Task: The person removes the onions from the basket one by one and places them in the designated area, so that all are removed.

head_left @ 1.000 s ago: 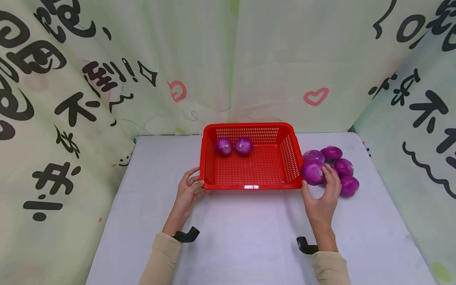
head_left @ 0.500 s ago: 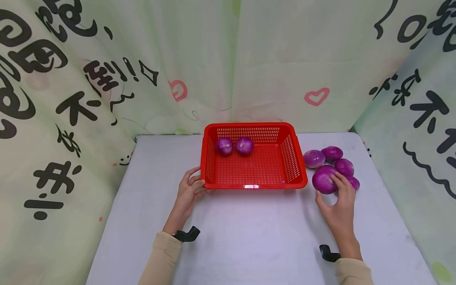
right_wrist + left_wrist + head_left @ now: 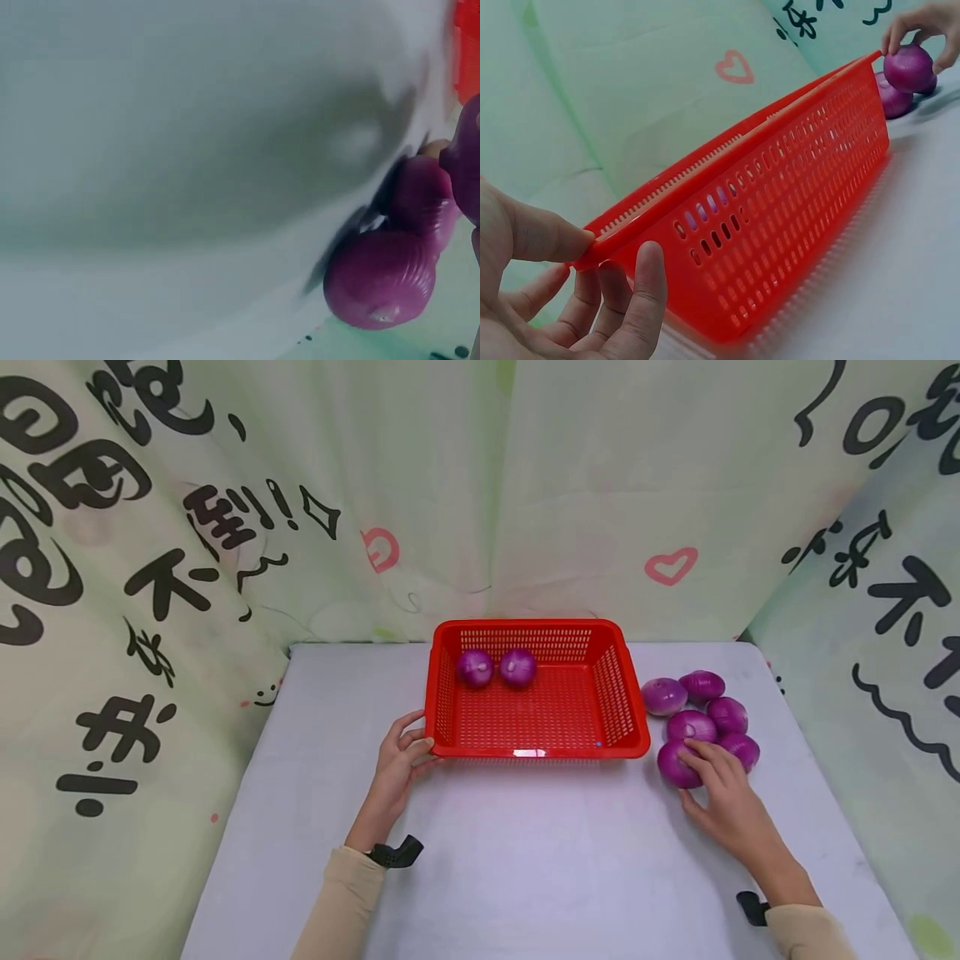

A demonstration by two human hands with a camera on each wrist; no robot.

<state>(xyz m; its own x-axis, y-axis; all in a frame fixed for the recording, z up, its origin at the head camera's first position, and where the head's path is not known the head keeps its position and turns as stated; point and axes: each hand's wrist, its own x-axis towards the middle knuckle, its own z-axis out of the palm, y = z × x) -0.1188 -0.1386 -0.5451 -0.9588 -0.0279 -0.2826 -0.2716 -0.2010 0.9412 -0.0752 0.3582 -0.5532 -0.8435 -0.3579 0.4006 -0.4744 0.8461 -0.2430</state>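
The near left corner of a red plastic basket [image 3: 529, 752] is pinched by my left hand [image 3: 396, 760]; in the left wrist view the thumb [image 3: 551, 234] lies on the rim with the fingers below it. Two purple onions sit inside the basket at its back left, one being the left onion [image 3: 476, 667]. My right hand [image 3: 723, 797] holds another purple onion [image 3: 677, 765] between thumb and fingers, at the front of an onion group right of the basket. The right wrist view catches that held onion [image 3: 466, 161] only at its edge.
Several loose onions lie close together beside the basket's right wall, among them the rear onion [image 3: 702, 685] and the right onion [image 3: 740, 746]. The white table [image 3: 517, 860] ends at a printed curtain [image 3: 570, 527] behind and at both sides.
My right hand has moved right and nearer to me with its onion, from beside the basket's near right corner. An onion behind it now shows. My left hand keeps its place on the basket.
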